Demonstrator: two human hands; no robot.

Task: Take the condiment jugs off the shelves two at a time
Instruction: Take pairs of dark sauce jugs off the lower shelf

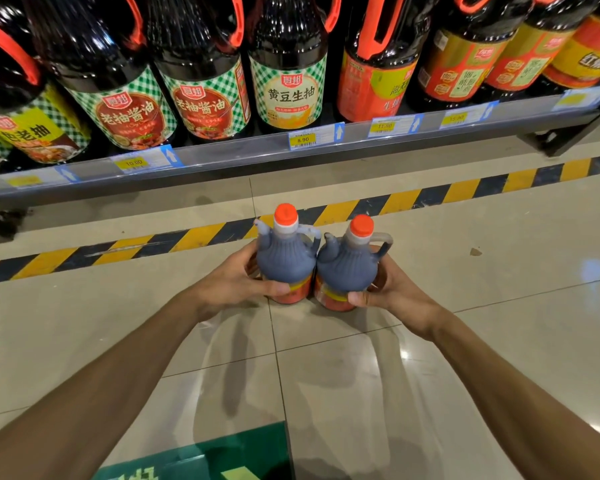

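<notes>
My left hand (236, 282) grips one jug (284, 258), my right hand (392, 292) grips the other jug (347, 268) touching at three o'clock.

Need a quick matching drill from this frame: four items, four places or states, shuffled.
1. left jug
2. right jug
3. green-check bottle
4. striped tape

A. on the floor
B. held by the right hand
C. on the shelf
D. held by the left hand

Pairs: 1-D, 2-B, 3-C, 4-A
</notes>
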